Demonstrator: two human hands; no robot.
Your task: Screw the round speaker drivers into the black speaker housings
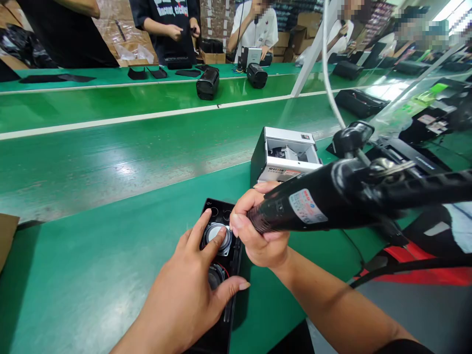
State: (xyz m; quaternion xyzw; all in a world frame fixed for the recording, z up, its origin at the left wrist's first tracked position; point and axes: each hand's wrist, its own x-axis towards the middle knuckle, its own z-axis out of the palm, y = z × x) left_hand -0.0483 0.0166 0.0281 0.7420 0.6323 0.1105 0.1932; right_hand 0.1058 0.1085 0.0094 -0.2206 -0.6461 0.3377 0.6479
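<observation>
The left hand (184,282), fingers spread, lies over the black rectangular plastic speaker panel (236,255) at 6 o'clock, seemingly steadying it; 2 round speaker drivers (213,235) show. The right hand (262,235) curls around the black cylindrical electric screwdriver (342,194), apparently for aim. At that hand's 1 o'clock, a silver-and-black metal box (291,163) reads "WEIXIN"; the screwdriver's white-and-red label (308,206) is illegible.

Bare forearms (332,295), bare fingers (200,230), rounded thumbnail (244,285), black right sleeve edge (401,347)
</observation>
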